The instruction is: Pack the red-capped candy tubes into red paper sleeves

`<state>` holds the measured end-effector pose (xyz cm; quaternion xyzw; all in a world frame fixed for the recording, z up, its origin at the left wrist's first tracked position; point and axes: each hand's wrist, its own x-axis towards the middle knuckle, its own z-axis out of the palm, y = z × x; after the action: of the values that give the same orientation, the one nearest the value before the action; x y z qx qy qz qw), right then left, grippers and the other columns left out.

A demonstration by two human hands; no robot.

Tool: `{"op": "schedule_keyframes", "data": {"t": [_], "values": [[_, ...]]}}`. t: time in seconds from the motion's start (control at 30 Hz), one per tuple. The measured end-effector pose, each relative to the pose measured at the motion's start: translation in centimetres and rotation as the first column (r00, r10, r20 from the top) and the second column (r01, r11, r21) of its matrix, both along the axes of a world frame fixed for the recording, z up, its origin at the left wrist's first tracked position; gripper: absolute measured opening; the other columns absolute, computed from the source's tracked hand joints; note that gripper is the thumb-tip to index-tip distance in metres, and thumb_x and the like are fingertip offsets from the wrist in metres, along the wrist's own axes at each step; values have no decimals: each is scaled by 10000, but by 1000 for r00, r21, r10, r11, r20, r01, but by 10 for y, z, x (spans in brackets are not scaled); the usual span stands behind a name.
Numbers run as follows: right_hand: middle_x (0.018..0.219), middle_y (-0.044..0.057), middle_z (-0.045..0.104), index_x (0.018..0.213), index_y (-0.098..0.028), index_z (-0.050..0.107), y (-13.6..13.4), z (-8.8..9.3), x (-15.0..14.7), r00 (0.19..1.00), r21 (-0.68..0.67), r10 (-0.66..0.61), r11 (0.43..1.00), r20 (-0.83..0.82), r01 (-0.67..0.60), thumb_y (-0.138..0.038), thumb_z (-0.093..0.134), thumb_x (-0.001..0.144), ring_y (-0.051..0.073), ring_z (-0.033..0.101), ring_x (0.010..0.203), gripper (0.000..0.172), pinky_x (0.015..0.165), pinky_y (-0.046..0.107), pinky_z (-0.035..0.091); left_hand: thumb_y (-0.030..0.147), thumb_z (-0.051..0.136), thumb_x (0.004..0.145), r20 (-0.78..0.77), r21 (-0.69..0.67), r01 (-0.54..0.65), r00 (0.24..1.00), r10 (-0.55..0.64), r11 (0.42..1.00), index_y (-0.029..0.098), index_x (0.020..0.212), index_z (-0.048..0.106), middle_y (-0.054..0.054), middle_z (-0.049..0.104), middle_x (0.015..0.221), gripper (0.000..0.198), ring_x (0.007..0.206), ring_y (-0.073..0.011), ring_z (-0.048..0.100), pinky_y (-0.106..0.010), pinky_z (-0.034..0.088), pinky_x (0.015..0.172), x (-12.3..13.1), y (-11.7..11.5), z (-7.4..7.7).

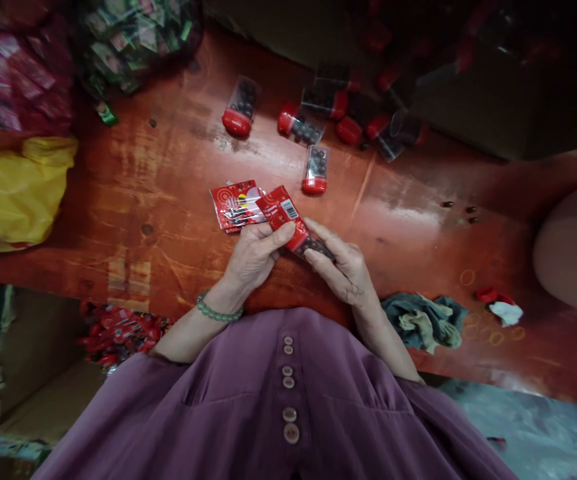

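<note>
My left hand (pixel 257 255), with a green bead bracelet on the wrist, pinches a red printed plastic sleeve (pixel 279 208) bearing a barcode. My right hand (pixel 342 264) has its fingers wrapped round a clear container of dark balls (pixel 315 245). The container meets the lower end of the sleeve; how far it sits inside I cannot tell. Beside my left hand lies a small stack of red printed sleeves (pixel 237 205). Just beyond my hands is a red-capped clear container (pixel 317 168), lying on the orange-red table (pixel 178 200).
Several red-capped containers (pixel 324 101) lie at the back. Another container (pixel 241 105) rests left of them. Bags of green packets (pixel 133 40) and pink packets (pixel 13 80), plus a yellow bag (pixel 13 197), stand left. A crumpled cloth (pixel 423 320) and loose dark balls (pixel 471 210) are right.
</note>
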<state>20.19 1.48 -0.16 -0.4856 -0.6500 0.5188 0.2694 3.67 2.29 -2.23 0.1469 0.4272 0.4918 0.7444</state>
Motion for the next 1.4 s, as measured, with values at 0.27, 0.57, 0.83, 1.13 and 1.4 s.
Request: {"op": "schedule_keyframes", "data": {"t": [0.27,0.57,0.83,1.13,1.4], "values": [[1285,53,674,1409,-301,524,-12,-19,-10,990,15,-141,990,-13,141,-397,516,964,268,667,1163,455,923,486,627,466,854,653,-7,-10,-29,1000,29,1000,191,665,738,-10,711,665,299,740,-174,686,-310,574,721,5,0,2],[1374,82,617,1454,-270,435,-19,-39,-34,955,204,-291,940,53,275,-441,424,987,240,642,1206,497,1013,416,577,499,829,676,-127,17,-85,988,86,996,183,629,715,26,663,605,340,571,-78,565,-214,493,614,14,-4,-1],[1335,70,630,1440,-274,427,-12,-37,-40,964,140,-265,954,-17,265,-410,409,1002,215,643,1198,459,969,381,596,517,850,640,-12,59,-137,990,138,989,208,723,737,7,699,661,339,584,-115,610,-244,507,585,9,-3,-2],[1258,57,660,1414,-280,425,-12,-33,-27,959,-42,-125,992,-255,118,-424,601,923,147,709,883,541,830,314,622,420,896,596,1,-1,-196,981,196,981,199,692,723,39,691,624,296,493,-67,568,-193,481,502,9,0,1],[981,13,679,1193,-245,525,-13,-33,-23,967,19,-142,989,-211,149,-311,623,908,96,646,707,308,737,260,572,385,882,619,-67,106,-135,988,143,985,191,757,748,-36,775,840,273,741,-158,712,-262,589,692,8,-2,4]]}}
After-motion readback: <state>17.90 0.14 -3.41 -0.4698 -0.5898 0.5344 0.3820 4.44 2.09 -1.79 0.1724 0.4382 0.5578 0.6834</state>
